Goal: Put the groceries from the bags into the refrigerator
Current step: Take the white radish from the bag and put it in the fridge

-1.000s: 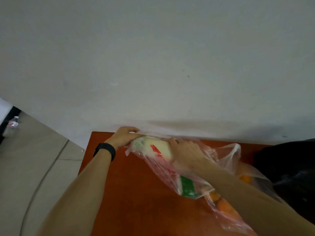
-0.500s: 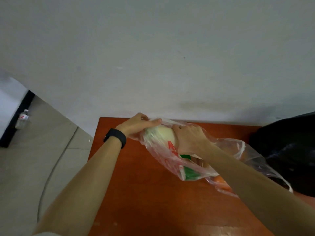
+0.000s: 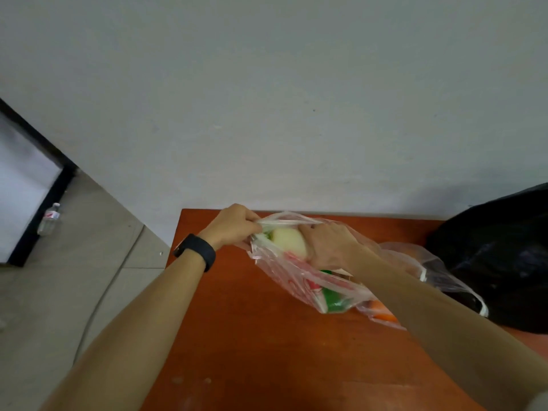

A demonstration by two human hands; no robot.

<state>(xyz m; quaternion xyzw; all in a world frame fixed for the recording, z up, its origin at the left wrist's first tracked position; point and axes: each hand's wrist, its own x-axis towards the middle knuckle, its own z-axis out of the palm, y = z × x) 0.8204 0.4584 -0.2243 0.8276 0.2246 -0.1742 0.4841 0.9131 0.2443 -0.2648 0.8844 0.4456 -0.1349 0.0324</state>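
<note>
Your left hand [image 3: 234, 225] pinches the rim of the clear plastic bag [image 3: 299, 280], its fingers curled tight on the film and holding the mouth open. Just to its right, your right hand [image 3: 329, 244] is inside that mouth, clamped over the pale round vegetable [image 3: 289, 243]. The palm lies on its near side and the fingers wrap round it, though the fingertips are hidden. The vegetable sits at the bag's opening, between your 2 hands, about half uncovered. It looks firm, dense and smooth-skinned, so it will probably feel heavy for 1 hand and may slip against the clinging film. Spread your grip round its widest part, with the fingers well underneath, instead of squeezing the top. The bag is thin and limp and will likely ride up with the vegetable unless your left hand holds the rim back. Below your right wrist, a green packet [image 3: 333, 301] lies deeper in the same bag. Past your right forearm, a second clear bag [image 3: 415, 262] holds orange produce [image 3: 382, 312], and further right sits a black bag [image 3: 498, 262]. Everything rests on the reddish-brown table [image 3: 237, 336]. A black band [image 3: 195, 252] circles your left wrist. Well off to the left of that hand, a water bottle [image 3: 49, 219] stands on the floor. No refrigerator is in view.
</note>
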